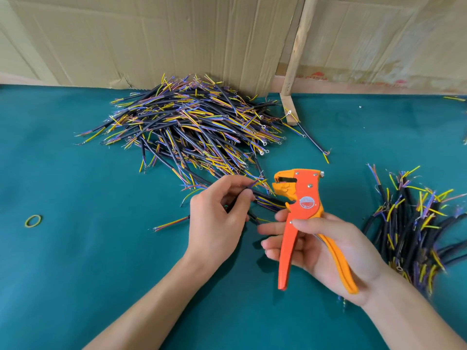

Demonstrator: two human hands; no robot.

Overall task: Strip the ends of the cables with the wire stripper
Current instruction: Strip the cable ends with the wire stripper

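One thin, floppy cable [255, 184] pinched in left hand [219, 218] fingers near its end; right hand [326, 251] wraps the wire stripper [300, 218] handles, looks light, center frame.

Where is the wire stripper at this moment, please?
In the head view, the wire stripper is right of centre, held upright in the right hand, its open jaws facing the cable pinched by the left hand.

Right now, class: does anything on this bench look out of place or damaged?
A yellow-green rubber band lies alone on the green cloth, far left of the main cable pile. The cardboard backing behind the pile is torn at its bottom edge. Otherwise nothing stands out.
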